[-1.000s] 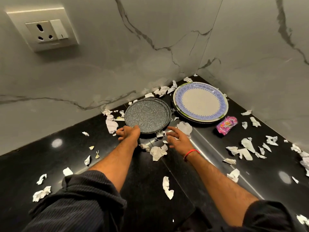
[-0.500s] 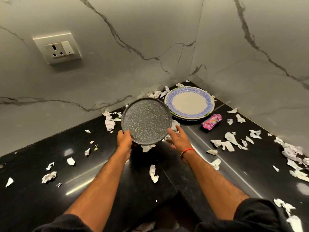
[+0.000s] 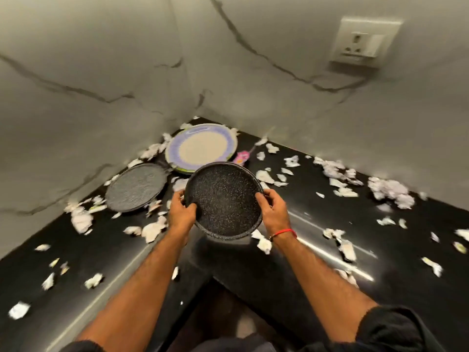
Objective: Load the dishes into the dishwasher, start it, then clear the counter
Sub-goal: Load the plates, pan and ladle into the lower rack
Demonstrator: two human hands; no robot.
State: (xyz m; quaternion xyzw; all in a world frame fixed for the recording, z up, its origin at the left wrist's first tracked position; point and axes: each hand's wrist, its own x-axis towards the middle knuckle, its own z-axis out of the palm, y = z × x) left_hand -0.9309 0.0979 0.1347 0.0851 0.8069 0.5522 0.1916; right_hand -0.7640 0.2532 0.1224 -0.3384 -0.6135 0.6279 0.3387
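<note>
A dark speckled plate is lifted above the black counter, tilted toward me. My left hand grips its left rim, thumb inside the plate. My right hand, with a red thread at the wrist, grips the right rim. A second speckled grey plate lies flat on the counter to the left. Behind them, in the corner, a white plate with a purple patterned border rests on top of another plate.
Torn white paper scraps litter the counter on both sides. A pink wrapper lies beside the purple-bordered plate. Marble walls meet at the corner; a wall socket sits at the upper right. The counter's inner corner edge is just below my forearms.
The speckled plate has come up off the plate beneath it and toward me; my right hand now grips its rim. The view has swung left.
</note>
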